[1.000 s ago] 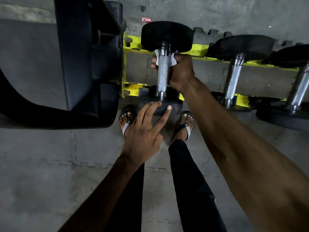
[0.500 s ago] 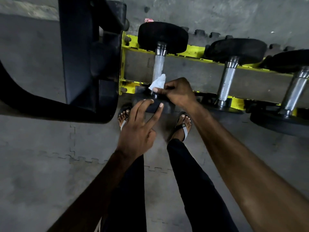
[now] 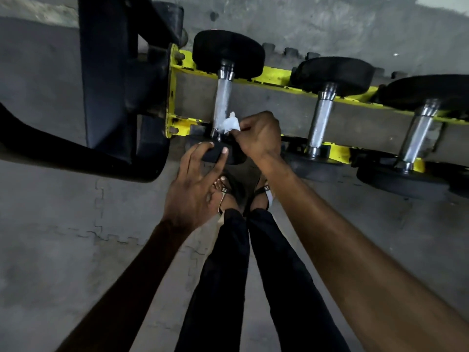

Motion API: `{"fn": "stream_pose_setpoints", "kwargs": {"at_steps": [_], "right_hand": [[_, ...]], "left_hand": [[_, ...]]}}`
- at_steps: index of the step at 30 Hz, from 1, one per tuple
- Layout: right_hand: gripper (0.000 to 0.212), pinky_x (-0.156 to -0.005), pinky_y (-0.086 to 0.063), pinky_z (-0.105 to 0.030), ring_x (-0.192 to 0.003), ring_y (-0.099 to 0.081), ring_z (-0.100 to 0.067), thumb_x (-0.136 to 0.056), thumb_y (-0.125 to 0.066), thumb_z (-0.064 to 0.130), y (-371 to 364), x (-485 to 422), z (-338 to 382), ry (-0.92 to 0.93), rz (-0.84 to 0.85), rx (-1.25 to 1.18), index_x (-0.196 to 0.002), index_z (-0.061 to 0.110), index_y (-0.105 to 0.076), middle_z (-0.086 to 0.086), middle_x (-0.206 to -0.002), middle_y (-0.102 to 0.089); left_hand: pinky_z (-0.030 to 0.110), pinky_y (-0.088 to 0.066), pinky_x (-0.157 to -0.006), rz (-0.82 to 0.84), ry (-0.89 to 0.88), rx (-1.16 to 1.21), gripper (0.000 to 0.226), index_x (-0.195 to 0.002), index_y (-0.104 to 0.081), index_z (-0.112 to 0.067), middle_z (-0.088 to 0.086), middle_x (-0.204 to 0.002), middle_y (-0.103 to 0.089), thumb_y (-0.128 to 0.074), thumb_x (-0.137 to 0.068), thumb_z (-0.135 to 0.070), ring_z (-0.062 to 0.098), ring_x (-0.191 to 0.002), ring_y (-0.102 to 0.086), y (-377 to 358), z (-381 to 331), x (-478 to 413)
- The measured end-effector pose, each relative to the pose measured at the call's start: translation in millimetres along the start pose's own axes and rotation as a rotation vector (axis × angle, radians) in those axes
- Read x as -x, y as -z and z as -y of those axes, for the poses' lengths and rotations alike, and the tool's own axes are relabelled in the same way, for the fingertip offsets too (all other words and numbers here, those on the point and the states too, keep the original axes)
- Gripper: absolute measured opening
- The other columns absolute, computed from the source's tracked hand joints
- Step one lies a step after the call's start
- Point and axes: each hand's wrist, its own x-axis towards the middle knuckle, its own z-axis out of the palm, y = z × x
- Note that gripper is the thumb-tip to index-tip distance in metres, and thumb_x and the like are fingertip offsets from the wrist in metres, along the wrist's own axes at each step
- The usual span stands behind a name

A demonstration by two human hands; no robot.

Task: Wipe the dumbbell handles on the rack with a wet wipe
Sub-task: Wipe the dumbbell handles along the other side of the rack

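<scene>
A yellow rack (image 3: 276, 72) carries three black-headed dumbbells with steel handles. The leftmost handle (image 3: 222, 97) runs down to its near head (image 3: 215, 154). My right hand (image 3: 258, 134) pinches a crumpled white wet wipe (image 3: 231, 123) against the lower end of that handle. My left hand (image 3: 195, 184) curls its thumb and fingertips round the near head of the same dumbbell. The middle handle (image 3: 321, 118) and the right handle (image 3: 418, 133) stand bare to the right.
A black padded bench or machine (image 3: 109, 80) stands close at the rack's left end. My feet in sandals (image 3: 264, 194) and dark trouser legs are right below the rack. Grey interlocking floor mats (image 3: 63, 250) spread around.
My right hand slid the wipe from the top of the leftmost handle down to its lower end. My left hand moved up from a light touch to grip the near head.
</scene>
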Motion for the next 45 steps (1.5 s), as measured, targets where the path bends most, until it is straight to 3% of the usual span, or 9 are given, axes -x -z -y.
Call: {"fn": "stream_pose_setpoints", "kwargs": {"at_steps": [7,11,16,20,24,31,37,41,45], "right_hand": [[0.029,-0.061,-0.053,-0.014,-0.074,-0.069,-0.001,-0.073,-0.085,0.020,103,18,-34,0.024,-0.227,-0.293,-0.097,0.019,-0.069,0.007,-0.089,-0.073],[0.026,-0.070,-0.059,-0.036,-0.075,-0.070,-0.008,-0.070,-0.080,0.022,152,12,-90,0.044,-0.350,-0.191,-0.078,0.030,-0.056,0.005,-0.082,-0.071],[0.022,-0.061,-0.056,-0.035,-0.068,-0.066,-0.015,-0.064,-0.081,0.015,145,3,-121,0.063,-0.174,-0.031,-0.076,0.019,-0.064,0.002,-0.075,-0.068],[0.021,-0.062,-0.050,-0.023,-0.068,-0.063,-0.014,-0.066,-0.085,0.014,137,-1,-117,0.033,0.033,0.018,-0.075,0.015,-0.067,-0.001,-0.076,-0.068],[0.019,-0.068,-0.056,-0.028,-0.073,-0.067,-0.014,-0.068,-0.083,0.024,145,-10,-112,-0.116,0.140,0.008,-0.075,0.011,-0.071,-0.004,-0.079,-0.072],[0.034,-0.066,-0.057,-0.031,-0.073,-0.068,-0.015,-0.063,-0.091,0.034,131,-1,-116,-0.043,-0.062,0.048,-0.075,0.009,-0.070,-0.003,-0.078,-0.071],[0.029,-0.055,-0.056,-0.029,-0.059,-0.065,-0.007,-0.061,-0.092,0.022,124,3,-121,-0.028,-0.186,-0.153,-0.066,0.011,-0.066,0.004,-0.067,-0.068],[0.027,-0.062,-0.056,-0.029,-0.058,-0.059,-0.004,-0.062,-0.090,0.018,119,-21,-105,0.012,-0.381,-0.329,-0.066,0.014,-0.063,0.005,-0.067,-0.066],[0.036,-0.062,-0.057,-0.031,-0.053,-0.057,-0.007,-0.059,-0.092,0.025,121,-60,-83,-0.139,-0.506,-0.513,-0.053,0.026,-0.056,0.008,-0.060,-0.065]], "left_hand": [[0.050,-0.051,-0.102,0.064,-0.030,0.038,0.086,-0.156,-0.041,-0.015,0.018,-0.155,-0.034,-0.067,-0.075,-0.007,0.039,-0.144,-0.034,-9,-59,-4],[0.048,-0.055,-0.097,0.166,-0.138,0.130,0.087,-0.159,-0.035,-0.018,0.013,-0.160,-0.028,-0.061,-0.076,-0.010,0.033,-0.148,-0.028,-31,-111,-20],[0.043,-0.048,-0.107,0.279,-0.194,0.066,0.088,-0.159,-0.033,-0.016,0.014,-0.161,-0.025,-0.061,-0.075,-0.016,0.031,-0.150,-0.022,-60,-154,-34],[0.044,-0.050,-0.104,0.283,-0.143,0.041,0.084,-0.156,-0.036,-0.019,0.016,-0.161,-0.026,-0.061,-0.076,-0.015,0.032,-0.150,-0.024,-67,-160,-34],[0.040,-0.053,-0.093,0.268,-0.119,0.002,0.088,-0.157,-0.038,-0.021,0.015,-0.159,-0.032,-0.062,-0.073,-0.015,0.031,-0.148,-0.029,-64,-163,-36],[0.039,-0.057,-0.091,0.256,-0.102,0.000,0.081,-0.155,-0.042,-0.022,0.015,-0.157,-0.031,-0.060,-0.076,-0.015,0.031,-0.148,-0.028,-67,-166,-35],[0.036,-0.055,-0.087,0.245,-0.108,-0.012,0.077,-0.150,-0.050,-0.020,0.015,-0.156,-0.037,-0.061,-0.074,-0.017,0.031,-0.147,-0.031,-67,-164,-36],[0.036,-0.054,-0.087,0.237,-0.116,0.018,0.074,-0.148,-0.052,-0.019,0.014,-0.158,-0.036,-0.061,-0.075,-0.014,0.030,-0.148,-0.031,-67,-161,-35],[0.036,-0.056,-0.090,0.232,-0.126,0.075,0.080,-0.153,-0.046,-0.019,0.014,-0.158,-0.034,-0.062,-0.075,-0.009,0.030,-0.149,-0.028,-68,-160,-36]]}}
